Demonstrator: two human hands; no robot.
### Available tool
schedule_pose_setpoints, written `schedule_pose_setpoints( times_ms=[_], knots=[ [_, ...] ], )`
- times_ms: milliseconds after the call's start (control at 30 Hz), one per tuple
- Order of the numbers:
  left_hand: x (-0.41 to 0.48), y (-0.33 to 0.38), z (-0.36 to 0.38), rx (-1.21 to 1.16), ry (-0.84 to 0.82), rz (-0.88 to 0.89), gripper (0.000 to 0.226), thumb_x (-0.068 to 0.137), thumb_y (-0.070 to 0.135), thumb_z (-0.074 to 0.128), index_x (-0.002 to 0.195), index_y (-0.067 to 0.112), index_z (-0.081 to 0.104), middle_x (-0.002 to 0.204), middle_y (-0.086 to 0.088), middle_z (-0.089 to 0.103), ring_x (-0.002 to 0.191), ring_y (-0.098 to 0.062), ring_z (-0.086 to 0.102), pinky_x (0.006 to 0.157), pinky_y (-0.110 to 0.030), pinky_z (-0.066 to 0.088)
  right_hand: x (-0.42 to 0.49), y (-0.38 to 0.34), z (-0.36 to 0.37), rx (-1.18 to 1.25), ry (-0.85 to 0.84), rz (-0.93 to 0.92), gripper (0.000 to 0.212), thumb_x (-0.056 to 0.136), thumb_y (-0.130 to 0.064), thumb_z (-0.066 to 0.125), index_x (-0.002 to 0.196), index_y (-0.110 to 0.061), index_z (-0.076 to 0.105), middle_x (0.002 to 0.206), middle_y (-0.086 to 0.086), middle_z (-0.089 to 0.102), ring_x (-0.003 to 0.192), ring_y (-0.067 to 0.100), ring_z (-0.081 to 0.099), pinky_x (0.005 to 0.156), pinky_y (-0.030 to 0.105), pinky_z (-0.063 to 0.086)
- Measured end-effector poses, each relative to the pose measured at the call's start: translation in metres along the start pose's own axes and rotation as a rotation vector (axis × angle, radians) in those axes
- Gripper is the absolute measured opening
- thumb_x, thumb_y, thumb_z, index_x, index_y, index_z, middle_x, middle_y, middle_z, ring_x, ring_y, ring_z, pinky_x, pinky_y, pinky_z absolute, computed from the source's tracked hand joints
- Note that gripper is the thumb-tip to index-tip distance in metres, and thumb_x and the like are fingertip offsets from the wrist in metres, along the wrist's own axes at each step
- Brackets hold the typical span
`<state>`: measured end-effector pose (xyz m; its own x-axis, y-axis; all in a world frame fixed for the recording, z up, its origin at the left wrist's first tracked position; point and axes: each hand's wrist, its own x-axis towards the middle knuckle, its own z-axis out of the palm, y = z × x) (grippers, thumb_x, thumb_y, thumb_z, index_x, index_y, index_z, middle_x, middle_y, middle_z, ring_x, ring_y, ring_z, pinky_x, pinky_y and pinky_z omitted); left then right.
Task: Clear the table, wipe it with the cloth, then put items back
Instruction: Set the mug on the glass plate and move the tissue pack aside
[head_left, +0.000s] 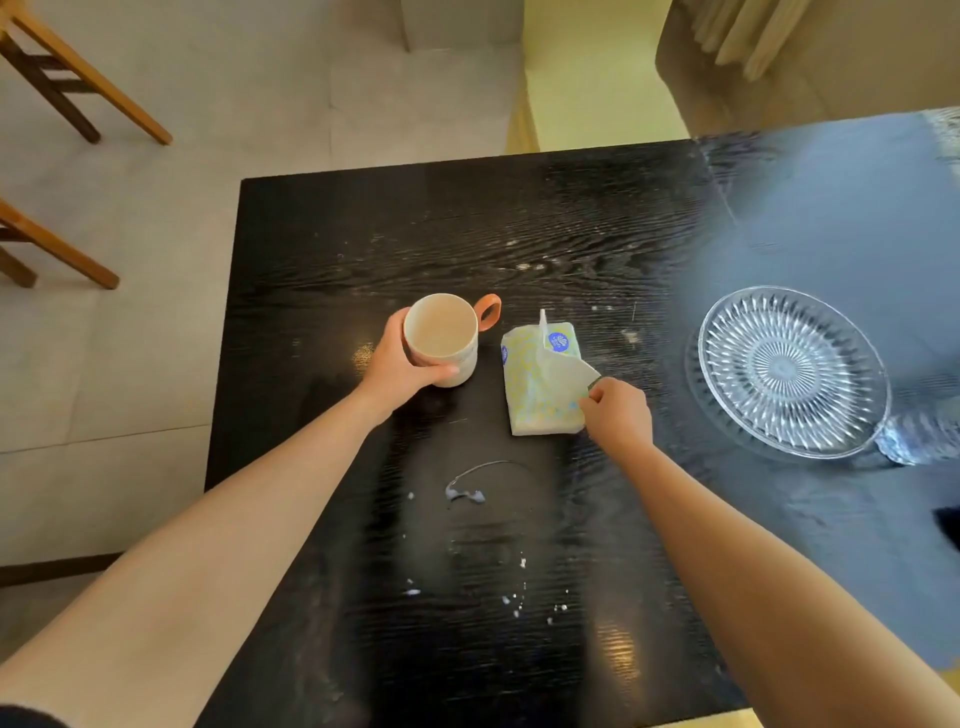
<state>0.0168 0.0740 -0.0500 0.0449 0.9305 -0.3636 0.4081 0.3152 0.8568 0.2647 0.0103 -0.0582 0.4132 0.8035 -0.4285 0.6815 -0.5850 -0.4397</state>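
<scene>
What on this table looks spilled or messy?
Near the front edge of the black table, whitish droplets and a smeared curved ring mark lie where nothing stands. More specks are scattered beyond the tissue pack.

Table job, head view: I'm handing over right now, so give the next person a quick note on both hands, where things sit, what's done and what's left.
Left hand: wrapped around the mug, which sits at mid-table.
Right hand: pinching a tissue from the tissue pack beside the mug.
Glass plate: on the table's right side.
Table: white spill marks near the front edge.
Done: nothing cleared yet.
Left: remove mug, pack and plate, wipe, put them back. No cloth in view.
</scene>
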Motion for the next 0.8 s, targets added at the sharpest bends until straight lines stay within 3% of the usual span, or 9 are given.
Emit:
schedule_pose_setpoints(
  times_ms=[133,300,467,567,667,800],
  knots=[
    [-0.005,0.005,0.007,-0.016,-0.001,0.022,0.094,0.064,0.014,0.086,0.14,0.023,0.03,0.127,0.01,0.043,0.119,-0.009,0.04,0.095,-0.027,0.037,-0.006,0.007,-0.012,0.041,0.029,-0.049,0.015,0.086,-0.009,0.046,0.072,-0.011,0.049,0.081,0.007,0.055,0.073,0.027,0.049,0.063,0.031,0.035],
    [-0.013,0.031,0.032,-0.026,-0.022,0.064,0.093,0.064,0.016,0.085,0.139,0.024,0.031,0.131,0.008,0.043,0.12,-0.009,0.04,0.096,-0.029,0.04,-0.013,0.033,-0.041,0.112,0.059,-0.053,0.014,0.082,-0.011,0.047,0.075,-0.004,0.057,0.08,0.014,0.066,0.077,0.033,0.062,0.066,0.037,0.049],
    [-0.019,0.06,0.075,-0.007,-0.081,0.102,0.094,0.064,0.021,0.086,0.14,0.025,0.03,0.138,0.003,0.043,0.127,-0.015,0.041,0.104,-0.039,0.041,-0.023,0.077,-0.078,0.142,0.125,-0.043,0.012,0.083,-0.01,0.052,0.073,-0.009,0.058,0.075,0.009,0.061,0.074,0.026,0.054,0.064,0.031,0.039],
    [-0.027,0.079,0.11,0.011,-0.148,0.132,0.094,0.065,0.022,0.085,0.141,0.025,0.029,0.139,0.001,0.042,0.13,-0.018,0.04,0.106,-0.044,0.041,-0.033,0.111,-0.1,0.166,0.176,-0.002,0.013,0.083,-0.01,0.054,0.07,-0.012,0.056,0.07,0.007,0.059,0.073,0.027,0.056,0.064,0.029,0.037],
    [-0.038,0.101,0.15,0.015,-0.202,0.166,0.093,0.066,0.02,0.085,0.141,0.023,0.028,0.14,0.0,0.042,0.13,-0.018,0.04,0.105,-0.041,0.041,-0.046,0.151,-0.118,0.231,0.238,0.072,0.012,0.08,-0.01,0.055,0.069,-0.009,0.058,0.067,0.009,0.062,0.073,0.03,0.062,0.065,0.034,0.044],
    [-0.047,0.124,0.204,0.041,-0.274,0.204,0.093,0.066,0.02,0.085,0.14,0.022,0.029,0.138,0.0,0.044,0.126,-0.016,0.042,0.103,-0.038,0.042,-0.069,0.207,-0.135,0.309,0.305,0.185,0.012,0.078,-0.008,0.053,0.069,-0.012,0.059,0.071,0.009,0.066,0.077,0.028,0.062,0.065,0.033,0.043]
  ],
)
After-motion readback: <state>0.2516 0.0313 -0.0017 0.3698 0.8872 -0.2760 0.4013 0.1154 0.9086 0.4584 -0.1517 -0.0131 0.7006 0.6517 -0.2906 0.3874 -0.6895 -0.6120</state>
